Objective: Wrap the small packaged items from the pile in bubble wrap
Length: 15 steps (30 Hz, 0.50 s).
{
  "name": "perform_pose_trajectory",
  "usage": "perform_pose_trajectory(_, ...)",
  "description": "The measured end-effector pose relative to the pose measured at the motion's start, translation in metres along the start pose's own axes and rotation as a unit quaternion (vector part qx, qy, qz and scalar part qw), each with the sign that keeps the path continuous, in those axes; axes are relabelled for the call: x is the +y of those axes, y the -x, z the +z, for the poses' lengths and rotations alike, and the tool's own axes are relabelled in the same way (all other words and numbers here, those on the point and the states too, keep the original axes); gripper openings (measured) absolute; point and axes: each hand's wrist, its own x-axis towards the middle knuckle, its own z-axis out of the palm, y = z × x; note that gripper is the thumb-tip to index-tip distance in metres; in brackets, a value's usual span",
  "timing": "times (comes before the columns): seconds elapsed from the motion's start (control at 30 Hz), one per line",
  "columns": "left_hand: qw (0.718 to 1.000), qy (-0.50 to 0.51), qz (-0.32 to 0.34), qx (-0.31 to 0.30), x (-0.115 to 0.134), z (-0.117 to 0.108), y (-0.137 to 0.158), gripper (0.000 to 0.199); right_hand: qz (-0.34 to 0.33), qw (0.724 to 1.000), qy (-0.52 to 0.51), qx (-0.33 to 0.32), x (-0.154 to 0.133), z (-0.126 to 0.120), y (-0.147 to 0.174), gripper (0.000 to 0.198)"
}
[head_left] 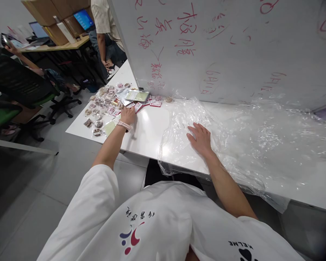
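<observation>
My left hand, with a pale band on its wrist, reaches down at the near right edge of a pile of small packets. Its fingers are bent and close together, touching the pile; whatever is under the fingertips is hidden. Beside them lie red-and-white packets. Small clear-wrapped brown pieces spread to the left, and a flat green-and-silver pouch rests on top behind. My right hand lies with fingers apart on a crumpled clear plastic sheet, holding nothing.
The white table runs along a whiteboard with red handwriting. Plastic sheeting covers much of the right side and hangs over the front edge. Beyond the left end are office chairs, a desk, one seated person and another person's arm.
</observation>
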Motion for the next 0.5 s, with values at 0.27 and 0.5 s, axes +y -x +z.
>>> perform_pose_trajectory(0.27,0.985,0.114,0.011,0.127,0.048,-0.038,0.033,0.045,0.009,0.998,-0.053,0.014,0.002,0.002,-0.002,0.045)
perform_pose_trajectory(0.5,0.842,0.444,0.304,-0.048,0.176,-0.03,0.137,0.045,0.057,0.987,-0.142,0.039,0.004,-0.003,-0.007,0.047)
